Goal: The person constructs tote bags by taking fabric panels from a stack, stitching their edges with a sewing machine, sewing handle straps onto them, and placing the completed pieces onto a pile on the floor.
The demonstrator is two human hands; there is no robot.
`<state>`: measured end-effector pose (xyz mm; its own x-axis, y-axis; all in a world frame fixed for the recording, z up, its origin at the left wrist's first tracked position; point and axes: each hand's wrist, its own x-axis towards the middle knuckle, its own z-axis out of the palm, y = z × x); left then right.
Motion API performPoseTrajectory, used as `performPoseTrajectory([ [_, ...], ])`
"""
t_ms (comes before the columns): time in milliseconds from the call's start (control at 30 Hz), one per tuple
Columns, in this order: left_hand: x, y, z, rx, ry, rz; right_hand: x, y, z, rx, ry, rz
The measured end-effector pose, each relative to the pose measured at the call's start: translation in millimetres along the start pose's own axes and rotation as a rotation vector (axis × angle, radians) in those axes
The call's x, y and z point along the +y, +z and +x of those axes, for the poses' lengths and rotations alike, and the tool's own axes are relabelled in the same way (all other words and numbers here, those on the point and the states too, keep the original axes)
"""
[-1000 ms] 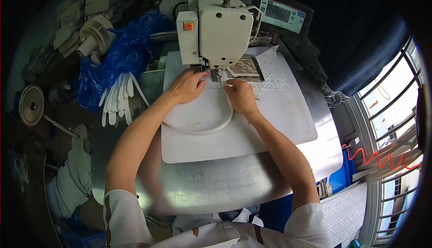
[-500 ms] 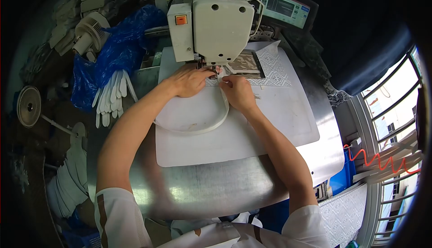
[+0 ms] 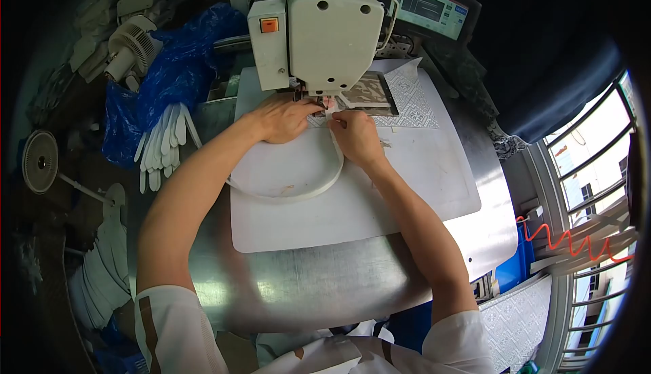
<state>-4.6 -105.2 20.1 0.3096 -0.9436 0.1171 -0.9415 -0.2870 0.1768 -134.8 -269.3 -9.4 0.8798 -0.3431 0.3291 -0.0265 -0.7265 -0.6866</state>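
Note:
A sewing machine stands in front of me, its needle area close above both hands. My right hand is closed in a pinch on a white strap just below the needle. From there the strap loops down over the white sheet and off to the left. My left hand lies left of the needle with curled fingers, their tips close to the presser foot; what they hold is hidden. Under and behind the hands lies white patterned fabric, partly beneath a metal clamp frame.
A screen stands at the back right. On the left are a blue plastic bag, a bunch of white straps and a small fan. The metal table has a rounded front edge. A red coiled hose hangs by the window.
The view has shifted slightly, so the machine and the table sit a little further left and up. Both hands stay by the needle, and the strap keeps nearly the same loop.

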Motion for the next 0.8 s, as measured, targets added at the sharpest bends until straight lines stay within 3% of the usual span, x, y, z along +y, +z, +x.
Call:
performPoseTrajectory([
  [167, 4, 0, -4, 0.085, 0.055, 0.028, 1, -25, 5, -0.184, -0.091, -0.148],
  [267, -5, 8, -2, 0.153, 0.087, 0.004, 24, -13, -3, 0.036, -0.405, -0.159],
  [600, -5, 14, -2, 0.271, 0.114, 0.026, 17, -13, -9, 0.011, -0.391, -0.443],
  [800, 4, 6, -6, 0.214, -0.071, 0.019, 17, -14, -10, 0.026, -0.414, -0.472],
])
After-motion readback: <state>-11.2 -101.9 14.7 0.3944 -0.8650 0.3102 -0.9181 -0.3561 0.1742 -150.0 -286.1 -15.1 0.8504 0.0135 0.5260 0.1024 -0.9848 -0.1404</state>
